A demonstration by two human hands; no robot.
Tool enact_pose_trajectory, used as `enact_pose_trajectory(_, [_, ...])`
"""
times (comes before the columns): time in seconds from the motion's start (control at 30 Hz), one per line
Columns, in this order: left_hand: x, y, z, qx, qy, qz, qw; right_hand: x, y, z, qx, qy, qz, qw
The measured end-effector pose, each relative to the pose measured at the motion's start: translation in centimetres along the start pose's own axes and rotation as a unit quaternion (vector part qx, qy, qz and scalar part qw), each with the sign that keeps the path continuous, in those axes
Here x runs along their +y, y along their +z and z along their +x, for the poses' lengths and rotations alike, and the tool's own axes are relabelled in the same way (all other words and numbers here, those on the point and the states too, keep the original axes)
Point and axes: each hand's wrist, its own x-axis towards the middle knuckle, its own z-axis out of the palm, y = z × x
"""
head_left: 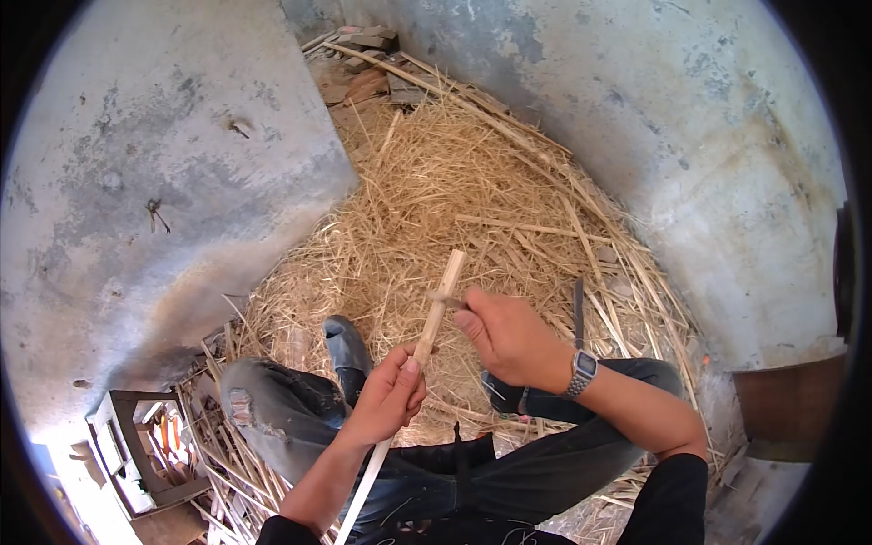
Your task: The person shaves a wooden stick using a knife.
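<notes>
My left hand [392, 397] is closed around a pale wooden strip [442, 289], which looks like split bamboo. The strip slants from my lap up and away, its far end pointing over the floor. My right hand [510, 334] is closed on a small knife [446, 299]; its short blade lies across the strip, a little above my left hand. Most of the knife's handle is hidden inside my right fist. A wristwatch [582, 371] is on my right wrist.
A deep heap of shavings [436, 173] covers the floor ahead, with long strips [509, 123] along the right wall [690, 109]. A dark flat bar [579, 313] stands beyond my right knee. A wooden frame [136, 454] is at lower left, and bricks [368, 38] lie in the far corner.
</notes>
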Motion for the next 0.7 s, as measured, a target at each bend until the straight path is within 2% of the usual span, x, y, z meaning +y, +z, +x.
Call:
enact_pose_trajectory(0.2, [0.0, 0.8, 0.2, 0.038, 0.035, 0.067, 0.996, -1.7, 1.2, -0.9, -0.108, 0.03, -0.033, 0.993])
enact_pose_trajectory(0.33, [-1.5, 0.4, 0.6, 0.053, 0.057, 0.081, 0.994, -1.7, 2.1, -1.3, -0.104, 0.025, -0.067, 0.992])
enact_pose_trajectory(0.4, [-1.7, 0.1, 0.5, 0.055, 0.056, 0.093, 0.993, -1.8, 2.2, -1.4, -0.135, 0.014, -0.152, 0.979])
enact_pose_trajectory(0.43, [-1.6, 0.0, 0.5, 0.056, 0.053, 0.117, 0.99, -1.4, 2.4, -1.3, -0.136, 0.015, -0.152, 0.979])
enact_pose_trajectory(0.6, [-0.8, -0.4, -0.2, 0.033, 0.036, 0.135, 0.99, 0.6, 3.0, -1.0, -0.084, -0.026, -0.218, 0.972])
enact_pose_trajectory(0.67, [-1.2, -0.7, -0.6, 0.028, -0.009, 0.057, 0.998, 1.7, 0.8, 0.7, -0.03, 0.064, -0.24, 0.968])
enact_pose_trajectory(0.7, [-1.0, -0.7, -1.0, 0.026, -0.008, 0.06, 0.998, 3.3, -0.8, 1.8, 0.011, 0.095, -0.223, 0.97])
